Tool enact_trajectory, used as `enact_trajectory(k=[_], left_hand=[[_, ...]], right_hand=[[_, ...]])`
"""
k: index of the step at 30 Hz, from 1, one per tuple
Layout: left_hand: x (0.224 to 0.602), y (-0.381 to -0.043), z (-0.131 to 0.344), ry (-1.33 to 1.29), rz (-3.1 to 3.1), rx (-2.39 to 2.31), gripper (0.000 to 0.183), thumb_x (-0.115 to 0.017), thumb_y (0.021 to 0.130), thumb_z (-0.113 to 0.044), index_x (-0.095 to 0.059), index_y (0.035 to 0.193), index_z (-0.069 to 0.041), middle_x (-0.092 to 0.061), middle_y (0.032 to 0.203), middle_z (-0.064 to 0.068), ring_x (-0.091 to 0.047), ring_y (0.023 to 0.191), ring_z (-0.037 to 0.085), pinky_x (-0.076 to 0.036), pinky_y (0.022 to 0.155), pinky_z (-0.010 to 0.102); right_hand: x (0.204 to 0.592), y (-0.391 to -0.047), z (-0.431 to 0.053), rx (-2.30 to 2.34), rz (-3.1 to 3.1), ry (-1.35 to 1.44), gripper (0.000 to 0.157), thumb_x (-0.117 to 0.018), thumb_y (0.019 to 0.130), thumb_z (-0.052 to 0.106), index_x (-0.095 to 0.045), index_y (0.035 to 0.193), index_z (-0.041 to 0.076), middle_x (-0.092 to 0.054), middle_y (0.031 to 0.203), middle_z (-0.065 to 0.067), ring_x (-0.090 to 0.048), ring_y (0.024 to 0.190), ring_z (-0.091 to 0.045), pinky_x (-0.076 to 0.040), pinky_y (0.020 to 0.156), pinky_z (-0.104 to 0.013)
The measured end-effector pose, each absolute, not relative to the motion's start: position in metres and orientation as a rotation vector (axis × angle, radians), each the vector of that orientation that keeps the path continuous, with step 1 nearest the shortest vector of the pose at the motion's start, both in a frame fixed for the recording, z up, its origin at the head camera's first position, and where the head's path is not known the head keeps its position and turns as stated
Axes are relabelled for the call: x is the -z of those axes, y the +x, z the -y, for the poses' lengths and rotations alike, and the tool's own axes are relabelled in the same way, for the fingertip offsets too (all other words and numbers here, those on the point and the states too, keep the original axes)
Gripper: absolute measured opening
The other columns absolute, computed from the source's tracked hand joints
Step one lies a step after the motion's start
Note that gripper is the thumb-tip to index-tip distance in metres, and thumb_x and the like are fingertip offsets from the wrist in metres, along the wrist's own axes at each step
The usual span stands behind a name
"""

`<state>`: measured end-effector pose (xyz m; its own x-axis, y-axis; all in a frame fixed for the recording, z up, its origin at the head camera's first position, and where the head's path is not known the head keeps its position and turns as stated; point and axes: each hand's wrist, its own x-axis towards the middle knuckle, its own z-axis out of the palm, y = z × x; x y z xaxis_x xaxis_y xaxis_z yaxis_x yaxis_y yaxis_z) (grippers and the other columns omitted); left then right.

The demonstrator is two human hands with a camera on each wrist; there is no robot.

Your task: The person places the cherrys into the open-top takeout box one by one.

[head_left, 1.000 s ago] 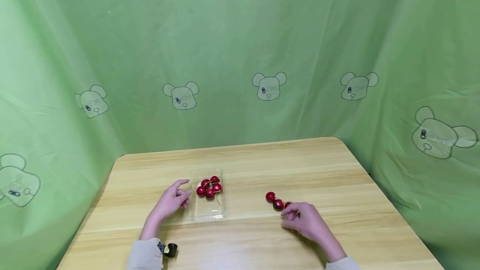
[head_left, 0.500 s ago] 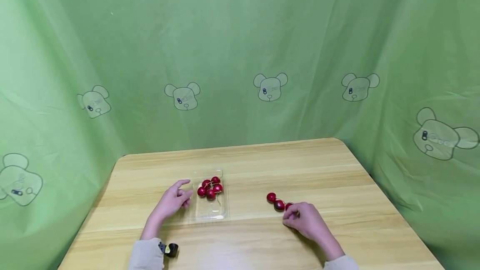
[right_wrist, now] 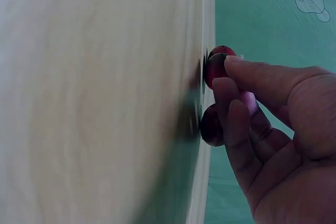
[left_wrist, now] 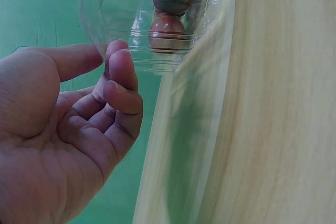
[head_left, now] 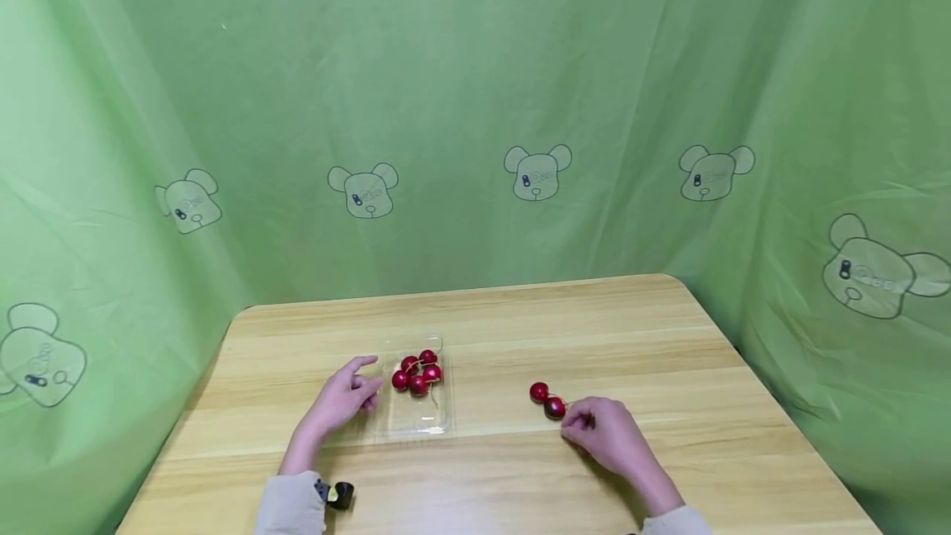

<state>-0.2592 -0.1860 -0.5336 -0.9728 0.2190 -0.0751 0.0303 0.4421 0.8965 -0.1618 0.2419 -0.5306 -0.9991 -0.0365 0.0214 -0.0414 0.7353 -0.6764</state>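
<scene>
My left hand (head_left: 340,401) is at the left edge of a clear plastic box (head_left: 410,423), with the index finger extended and other fingers loosely bent. In the left wrist view its fingertips meet the box rim; whether they press on it I cannot tell. Several dark red cherries (head_left: 418,386) with stems lie in the box. My right hand (head_left: 605,436), low over the table, has thumb and fingers drawn together at a cherry (right_wrist: 211,125), partly hidden behind the fingers. Two more cherries, a brighter one (head_left: 539,392) and a darker one (head_left: 555,408), lie just left of these fingertips.
The wooden table (head_left: 483,485) has rounded far corners. Green curtains (head_left: 446,246) with bear-head outlines stand behind and on both sides. A small black device (head_left: 339,495) is by the left sleeve.
My right fingers have drawn together and now cover the third cherry that showed beside them earlier. The left hand and the box stay put.
</scene>
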Motion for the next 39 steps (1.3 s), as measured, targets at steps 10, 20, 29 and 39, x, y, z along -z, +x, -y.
enact_trajectory(k=[10,20,29,39], left_hand=[[0.533,-0.259,0.186,0.225,-2.509,-1.562,0.055,-0.063,0.103,-0.011,-0.043,0.153,0.001,-0.071,0.080,0.015,-0.063,0.066,0.016,-0.054,0.062,0.026],[0.533,-0.259,0.187,0.226,-2.512,-1.568,0.055,-0.064,0.103,-0.012,-0.044,0.152,0.000,-0.071,0.079,0.013,-0.063,0.066,0.016,-0.053,0.061,0.027],[0.532,-0.258,0.188,0.222,-2.510,-1.563,0.056,-0.064,0.103,-0.012,-0.043,0.153,0.001,-0.071,0.082,0.016,-0.063,0.067,0.016,-0.054,0.062,0.027],[0.532,-0.258,0.188,0.221,-2.507,-1.553,0.056,-0.063,0.103,-0.011,-0.042,0.154,0.001,-0.071,0.082,0.017,-0.064,0.067,0.016,-0.054,0.063,0.026]], right_hand=[[0.524,-0.166,-0.240,-1.119,2.914,0.021,0.013,-0.084,0.085,0.008,-0.076,0.083,0.019,-0.063,0.074,0.009,-0.054,0.068,-0.007,-0.046,0.064,-0.021],[0.515,-0.167,-0.237,-1.111,2.884,0.002,0.009,-0.081,0.087,0.011,-0.076,0.087,0.018,-0.063,0.076,0.007,-0.053,0.062,-0.009,-0.044,0.059,-0.023],[0.512,-0.172,-0.237,-1.178,2.846,-0.040,0.005,-0.080,0.089,0.011,-0.076,0.090,0.014,-0.065,0.078,0.003,-0.054,0.053,-0.011,-0.044,0.047,-0.025],[0.504,-0.176,-0.237,-1.189,2.830,-0.064,0.004,-0.075,0.092,0.010,-0.075,0.095,0.013,-0.070,0.083,0.001,-0.058,0.050,-0.014,-0.046,0.045,-0.027]])
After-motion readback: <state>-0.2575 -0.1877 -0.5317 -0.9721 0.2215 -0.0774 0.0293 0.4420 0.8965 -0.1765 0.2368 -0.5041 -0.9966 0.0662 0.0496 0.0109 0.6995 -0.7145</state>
